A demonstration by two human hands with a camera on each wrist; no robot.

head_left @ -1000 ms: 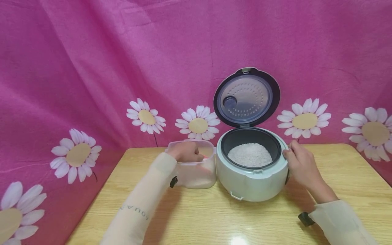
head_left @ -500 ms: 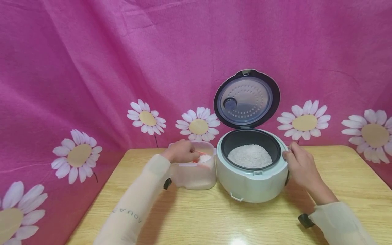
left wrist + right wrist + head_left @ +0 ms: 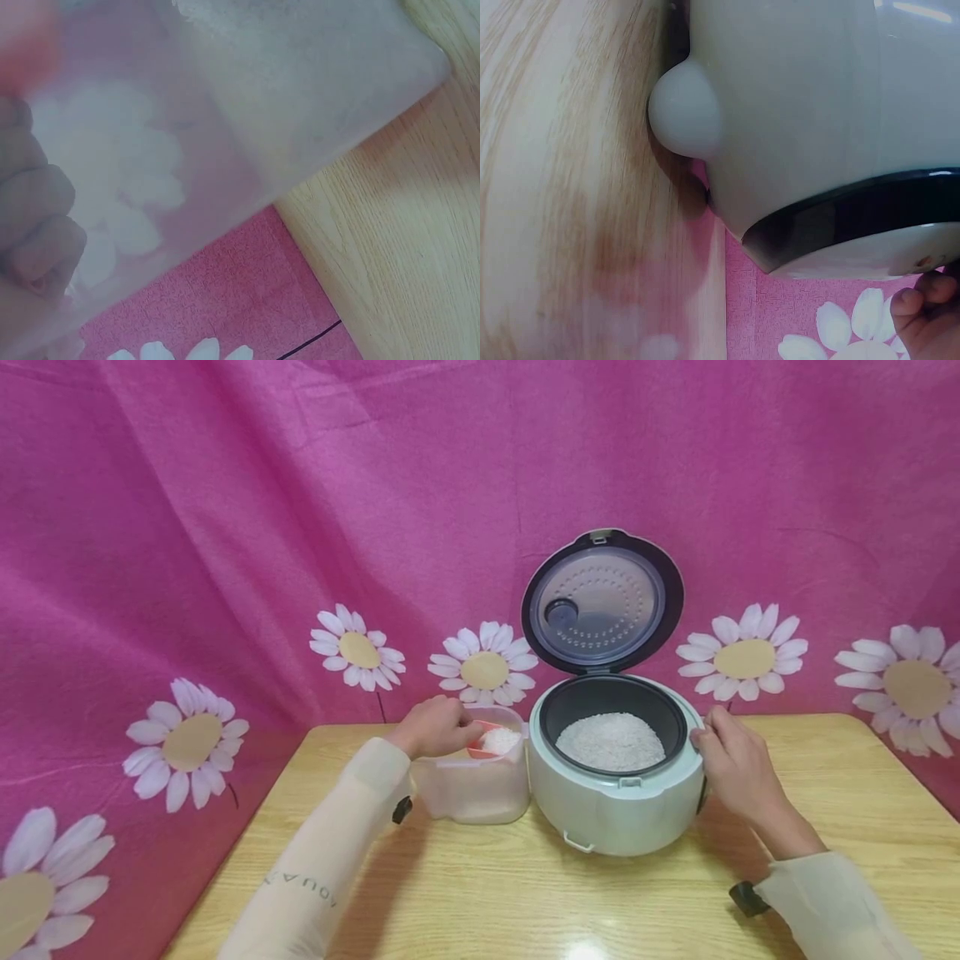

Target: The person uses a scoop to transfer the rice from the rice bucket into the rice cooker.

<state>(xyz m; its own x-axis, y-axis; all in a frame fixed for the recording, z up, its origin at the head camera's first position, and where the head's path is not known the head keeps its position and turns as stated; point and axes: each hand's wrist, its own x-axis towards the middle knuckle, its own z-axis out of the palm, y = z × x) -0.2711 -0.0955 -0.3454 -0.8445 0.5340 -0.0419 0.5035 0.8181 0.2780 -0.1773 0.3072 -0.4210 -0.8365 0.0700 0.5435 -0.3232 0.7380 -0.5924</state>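
Note:
My left hand [image 3: 435, 727] grips a red scoop [image 3: 476, 750] heaped with white rice [image 3: 501, 741]. Both are over the mouth of a translucent plastic container [image 3: 476, 795]. In the left wrist view the curled fingers [image 3: 43, 191] show through the container's cloudy wall, and the scoop [image 3: 26, 60] is a red blur. To the right stands a pale green rice cooker [image 3: 615, 817], lid [image 3: 600, 602] raised, a mound of rice [image 3: 611, 742] in its dark inner pot [image 3: 555, 706]. My right hand [image 3: 738, 764] holds the cooker's right side by its handle; its fingertips [image 3: 907, 300] also show in the right wrist view.
Container and cooker stand side by side towards the back of a wooden table [image 3: 510, 902]. Right behind them hangs a pink cloth [image 3: 420, 510] with large white daisies, and it also runs along the left side.
My left hand has risen and shifted slightly left out of the container, bringing the rice-filled scoop into view. My right hand has stayed on the cooker.

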